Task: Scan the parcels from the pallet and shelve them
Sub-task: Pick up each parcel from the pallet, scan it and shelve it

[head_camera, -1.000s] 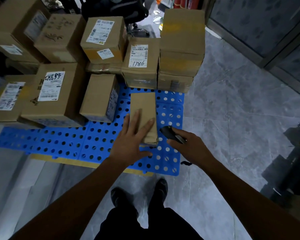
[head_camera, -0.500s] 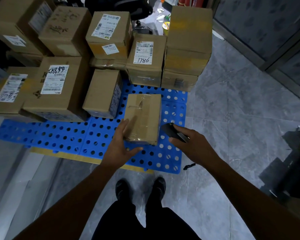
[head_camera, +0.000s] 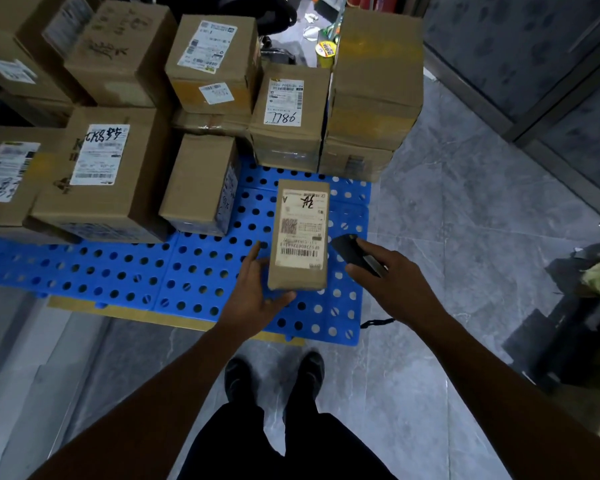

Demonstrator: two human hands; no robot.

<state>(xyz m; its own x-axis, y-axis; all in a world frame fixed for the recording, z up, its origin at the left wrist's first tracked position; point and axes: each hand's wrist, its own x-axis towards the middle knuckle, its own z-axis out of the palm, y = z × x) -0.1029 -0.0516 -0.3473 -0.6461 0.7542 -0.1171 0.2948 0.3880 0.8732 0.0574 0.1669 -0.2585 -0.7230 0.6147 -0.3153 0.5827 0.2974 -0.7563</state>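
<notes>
Left hand point(head_camera: 253, 296) gripping small parcel point(head_camera: 300, 233) label-up over the pallet point(head_camera: 118, 271), fingers point(head_camera: 253, 254) curled round its near end. Right hand point(head_camera: 392, 282) pinching scanner point(head_camera: 350, 252) just beside it. Scan looking imminent, shelving pending, many boxes point(head_camera: 118, 168) waiting.

A grey marbled floor point(head_camera: 465, 209) is seen across the right and bottom. A dark panelled wall point(head_camera: 520, 39) is set upper right.

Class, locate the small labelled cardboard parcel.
Head view, centre: the small labelled cardboard parcel is in the left hand over the blue perforated pallet, beside the black scanner.
</notes>
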